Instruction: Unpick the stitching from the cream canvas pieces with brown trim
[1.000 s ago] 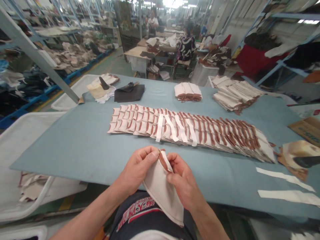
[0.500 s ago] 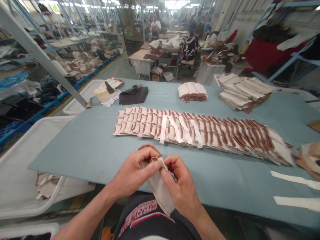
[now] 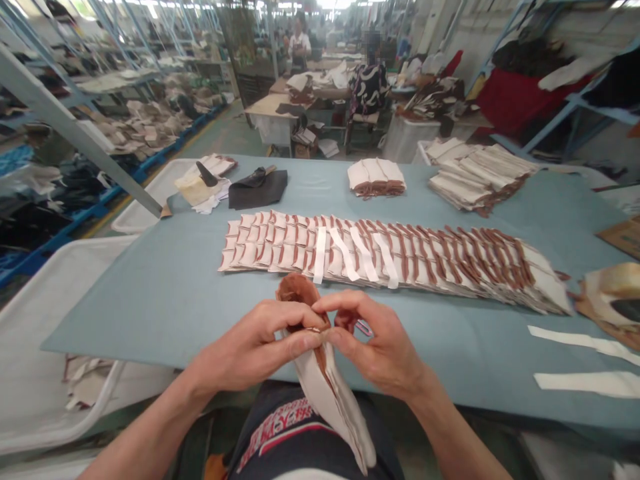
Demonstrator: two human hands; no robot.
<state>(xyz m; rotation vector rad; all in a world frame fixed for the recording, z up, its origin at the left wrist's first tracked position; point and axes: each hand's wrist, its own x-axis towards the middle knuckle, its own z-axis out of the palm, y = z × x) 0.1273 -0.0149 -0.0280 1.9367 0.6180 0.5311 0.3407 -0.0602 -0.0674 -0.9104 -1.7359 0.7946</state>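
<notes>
Blue tabletop (image 3: 135,313) across mid-frame; at lower centre, white-brown piece (image 3: 323,388) pinched by left hand (image 3: 255,343) and right hand (image 3: 377,340), with brown inside (image 3: 296,288) opened wider than before, seemingly reachable.

there are six white strips (image 3: 364,257), one overlapping row (image 3: 430,257), one black cloth (image 3: 265,190) and one cream-and-brown item (image 3: 327,400).

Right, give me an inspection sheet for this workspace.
Surface: blue-green table, bare along the near left.
Job's things: cream-and-brown piece, held; beyond it, row of overlapping pieces with four white strips across.
Clutter: dark cloth, far side; two loose strips, right.
Grips: left grip pinches the held piece; right grip touches its edge.
Cables: nothing seen.
Surroundings: white bin, left; seated person beyond.
</notes>
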